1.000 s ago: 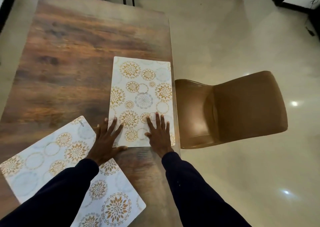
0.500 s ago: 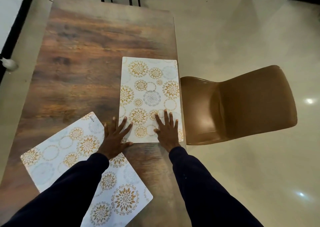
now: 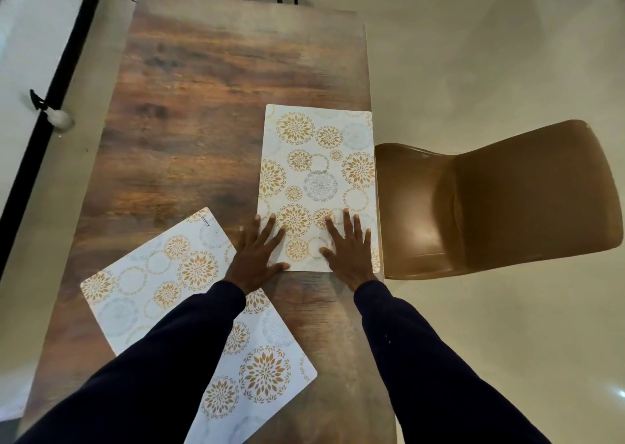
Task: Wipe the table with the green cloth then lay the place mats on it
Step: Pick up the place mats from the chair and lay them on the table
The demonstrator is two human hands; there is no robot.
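Wooden desk [image 3: 209, 105] carries two patterned mats. The right mat [image 3: 321, 159] lies squared along the desk's right edge, beside the chair [image 3: 490, 200], and its right side seems to reach or slightly overhang that edge. Both hands lie flat on its near end, fingers spread. The left hand [image 3: 255, 257] is half on the near-left corner and half on bare wood, while the right hand [image 3: 348, 251] is fully on the mat. The left mat [image 3: 152, 274] lies askew at the near left, partly under the left sleeve. The green cloth is not in view. To do this well, press evenly with both palms and nudge the right mat slightly left, with its long side parallel to the desk edge. Then lift the palms straight off so it doesn't skew.
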